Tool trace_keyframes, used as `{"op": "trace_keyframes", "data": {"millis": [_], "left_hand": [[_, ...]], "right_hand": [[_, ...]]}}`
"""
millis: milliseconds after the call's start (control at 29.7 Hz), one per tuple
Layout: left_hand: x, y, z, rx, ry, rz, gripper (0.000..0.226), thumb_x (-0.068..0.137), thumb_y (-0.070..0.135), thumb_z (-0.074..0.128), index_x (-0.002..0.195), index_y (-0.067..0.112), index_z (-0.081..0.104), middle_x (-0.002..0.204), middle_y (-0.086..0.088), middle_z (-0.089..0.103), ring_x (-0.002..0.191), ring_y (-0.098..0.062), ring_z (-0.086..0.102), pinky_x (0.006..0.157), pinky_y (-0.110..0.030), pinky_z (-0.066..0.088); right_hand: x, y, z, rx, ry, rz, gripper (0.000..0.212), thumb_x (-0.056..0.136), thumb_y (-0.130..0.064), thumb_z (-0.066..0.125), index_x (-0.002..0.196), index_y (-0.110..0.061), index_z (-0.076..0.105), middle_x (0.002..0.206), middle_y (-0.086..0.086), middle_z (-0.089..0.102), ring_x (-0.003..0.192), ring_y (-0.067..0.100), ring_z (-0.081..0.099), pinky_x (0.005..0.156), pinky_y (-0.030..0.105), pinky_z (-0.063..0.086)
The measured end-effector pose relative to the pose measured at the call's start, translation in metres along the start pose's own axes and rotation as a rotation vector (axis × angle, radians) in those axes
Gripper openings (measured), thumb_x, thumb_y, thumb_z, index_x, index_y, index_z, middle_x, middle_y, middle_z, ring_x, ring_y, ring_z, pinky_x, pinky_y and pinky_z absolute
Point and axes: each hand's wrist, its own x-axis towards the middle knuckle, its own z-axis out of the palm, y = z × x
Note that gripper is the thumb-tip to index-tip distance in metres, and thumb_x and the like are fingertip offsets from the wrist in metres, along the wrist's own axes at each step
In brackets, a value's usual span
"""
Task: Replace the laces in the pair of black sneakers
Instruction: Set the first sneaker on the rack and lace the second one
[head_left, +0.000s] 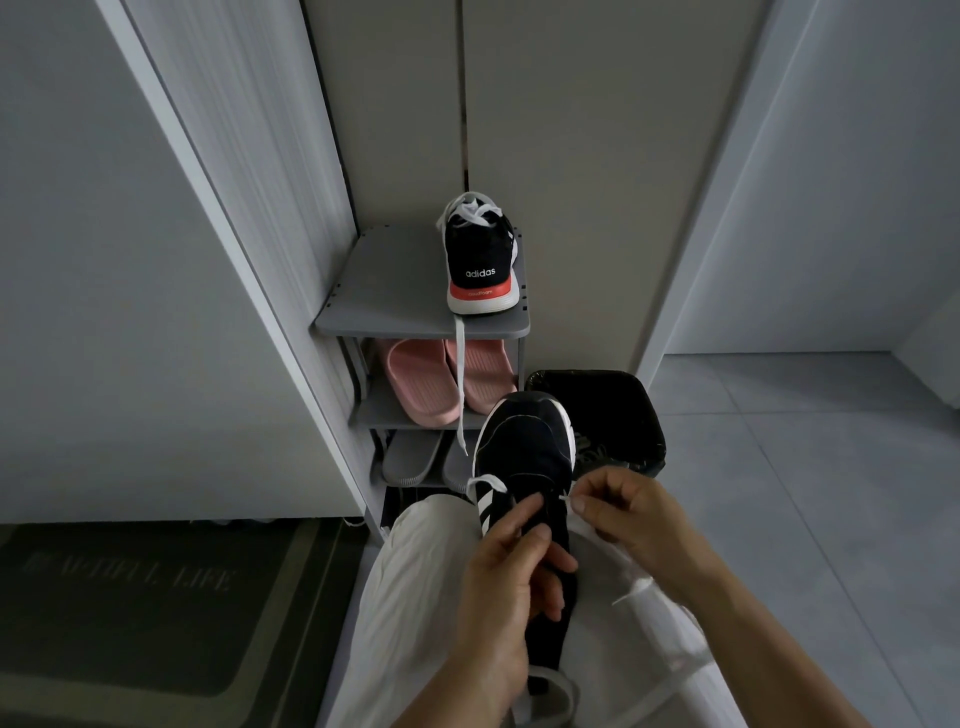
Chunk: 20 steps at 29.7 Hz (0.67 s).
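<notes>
On the lap, left hand (511, 564) grips the black sneaker (524, 457); right hand (631, 512) pinches a white lace tip (566, 500).

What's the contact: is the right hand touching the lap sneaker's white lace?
Touching. The head view shows the right hand pinching the white lace at its tip between thumb and forefinger, right beside the sneaker.

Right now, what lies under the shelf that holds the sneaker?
Pink slippers, with a white lace from the sneaker hanging across them. The top shelf covers their far ends.
</notes>
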Motion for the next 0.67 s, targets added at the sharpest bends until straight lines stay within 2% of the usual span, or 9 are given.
{"op": "trace_keyframes", "data": {"millis": [168, 269, 370, 437, 504, 538, 571, 605, 672], "left_hand": [[0.002, 0.005, 0.009, -0.399, -0.058, -0.192, 0.024, 0.091, 0.008, 0.048, 0.111, 0.009, 0.061, 0.058, -0.003, 0.057, 0.036, -0.008, 0.042, 0.034, -0.018, 0.036], [0.003, 0.002, 0.011, -0.515, -0.087, -0.213, 0.033, 0.084, 0.009, 0.052, 0.116, 0.007, 0.057, 0.059, -0.004, 0.056, 0.036, -0.008, 0.043, 0.034, -0.018, 0.036], [0.004, 0.0, 0.013, -0.561, -0.102, -0.211, 0.045, 0.078, 0.012, 0.055, 0.123, 0.007, 0.055, 0.057, -0.003, 0.054, 0.036, -0.008, 0.043, 0.034, -0.017, 0.037], [0.004, -0.002, 0.012, -0.572, -0.124, -0.205, 0.049, 0.076, 0.013, 0.055, 0.125, 0.007, 0.054, 0.057, -0.003, 0.053, 0.036, -0.008, 0.044, 0.034, -0.017, 0.038], [0.004, -0.003, 0.011, -0.537, -0.15, -0.188, 0.048, 0.078, 0.014, 0.055, 0.125, 0.008, 0.054, 0.057, -0.003, 0.053, 0.037, -0.008, 0.044, 0.035, -0.017, 0.039], [0.004, -0.004, 0.01, -0.499, -0.16, -0.178, 0.045, 0.08, 0.015, 0.054, 0.124, 0.009, 0.056, 0.057, -0.003, 0.053, 0.038, -0.008, 0.044, 0.036, -0.017, 0.039], [0.004, -0.005, 0.009, -0.457, -0.166, -0.168, 0.04, 0.082, 0.016, 0.053, 0.122, 0.011, 0.058, 0.058, -0.003, 0.054, 0.038, -0.008, 0.045, 0.036, -0.017, 0.039], [0.004, -0.005, 0.007, -0.416, -0.167, -0.158, 0.037, 0.084, 0.016, 0.052, 0.12, 0.013, 0.06, 0.058, -0.004, 0.054, 0.039, -0.008, 0.045, 0.037, -0.017, 0.038], [0.004, -0.005, 0.006, -0.347, -0.163, -0.137, 0.04, 0.083, 0.017, 0.054, 0.122, 0.014, 0.059, 0.059, -0.006, 0.055, 0.04, -0.01, 0.045, 0.038, -0.018, 0.038]], "right_hand": [[0.007, -0.01, -0.002, -0.17, 0.066, -0.114, 0.011, 0.082, -0.012, 0.067, 0.076, -0.021, 0.066, 0.077, -0.008, 0.066, 0.071, -0.005, 0.059, 0.065, 0.007, 0.044], [0.011, -0.011, -0.003, -0.33, 0.106, -0.199, 0.014, 0.082, -0.012, 0.067, 0.075, -0.023, 0.064, 0.083, -0.008, 0.064, 0.076, 0.0, 0.058, 0.067, 0.006, 0.042], [0.012, -0.015, -0.004, -0.492, 0.119, -0.352, 0.006, 0.083, -0.009, 0.066, 0.081, -0.014, 0.068, 0.086, -0.005, 0.059, 0.074, 0.002, 0.056, 0.069, 0.006, 0.041], [0.014, -0.02, -0.005, -0.645, 0.069, -0.451, 0.009, 0.088, -0.01, 0.059, 0.089, -0.008, 0.068, 0.09, -0.003, 0.054, 0.073, 0.005, 0.054, 0.066, 0.008, 0.039], [0.016, -0.029, -0.007, -0.833, -0.037, -0.506, 0.016, 0.092, -0.009, 0.05, 0.097, -0.005, 0.064, 0.099, 0.005, 0.054, 0.087, 0.017, 0.054, 0.071, 0.015, 0.037], [0.016, -0.037, -0.005, -0.968, -0.118, -0.545, 0.014, 0.089, -0.006, 0.051, 0.096, -0.003, 0.063, 0.099, 0.007, 0.056, 0.09, 0.021, 0.053, 0.074, 0.021, 0.041], [0.019, -0.041, -0.006, -1.137, -0.215, -0.626, 0.008, 0.081, -0.002, 0.06, 0.087, -0.003, 0.065, 0.091, 0.006, 0.059, 0.085, 0.023, 0.054, 0.071, 0.025, 0.045], [0.02, -0.042, -0.008, -1.256, -0.231, -0.716, 0.009, 0.067, -0.001, 0.073, 0.073, -0.004, 0.067, 0.077, 0.003, 0.061, 0.074, 0.021, 0.056, 0.063, 0.023, 0.048], [0.023, -0.04, -0.01, -1.278, -0.223, -0.723, 0.021, 0.047, -0.007, 0.086, 0.056, -0.011, 0.067, 0.06, -0.003, 0.059, 0.059, 0.015, 0.055, 0.052, 0.019, 0.049]]}}
